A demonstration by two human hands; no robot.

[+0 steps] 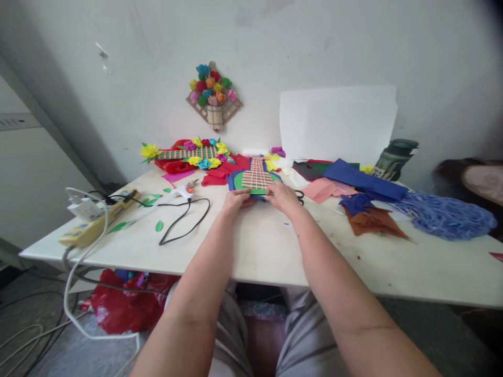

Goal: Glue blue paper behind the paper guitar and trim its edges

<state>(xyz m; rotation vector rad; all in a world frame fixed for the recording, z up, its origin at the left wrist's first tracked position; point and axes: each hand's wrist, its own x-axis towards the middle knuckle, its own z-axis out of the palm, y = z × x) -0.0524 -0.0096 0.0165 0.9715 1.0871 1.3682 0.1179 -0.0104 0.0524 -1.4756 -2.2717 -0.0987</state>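
A small craft guitar (257, 180) lies on the table in front of me. It has a green face, thin wooden sticks laid along and across it, and blue paper around its edge. My left hand (238, 199) grips its near left edge, the thumb by the green face and fingers partly underneath. At the near right edge, my right hand (282, 196) pinches the rim with bent fingers. Black-handled scissors (299, 196) lie just beyond the right hand, partly hidden by it.
On the left are a glue gun (183, 190) with a black cord, a power strip (100, 219) and green paper leaves (159, 225). A flower-trimmed craft guitar (188, 153) lies behind. Blue crepe paper (363, 179), blue yarn (450, 214) and a dark bottle (395, 159) are right.
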